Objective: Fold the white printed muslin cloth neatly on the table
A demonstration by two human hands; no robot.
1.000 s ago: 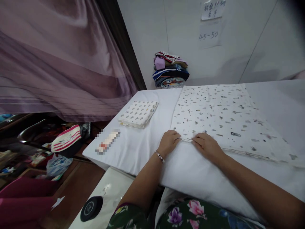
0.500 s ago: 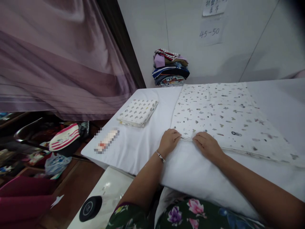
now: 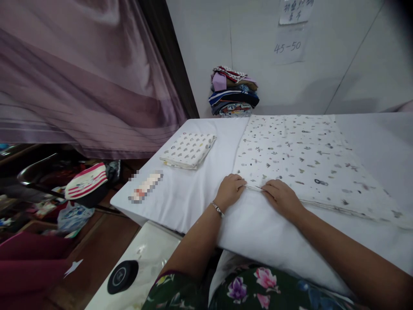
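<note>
A white cloth (image 3: pixel 290 159) printed with small grey and green plant shapes lies spread in folded layers on the white-covered table (image 3: pixel 193 202). My left hand (image 3: pixel 230 189) pinches the cloth's near left corner, its fingers closed over the edge. Just to the right, my right hand (image 3: pixel 280 197) grips the same near edge between thumb and fingers. A short stretch of layered edge shows between the two hands. To the left, apart from both hands, sits a folded white cloth (image 3: pixel 189 150) with grey heart-like prints.
A stack of folded clothes (image 3: pixel 235 92) stands at the table's back edge by the wall. A blurred-out small item (image 3: pixel 146 187) lies near the left edge. Below are a white surface with a round black object (image 3: pixel 122 277), a striped cap (image 3: pixel 86 184) and a curtain (image 3: pixel 97 77).
The view has shifted slightly. Both hands stay at the cloth's near edge, with no clear movement of the cloth.
</note>
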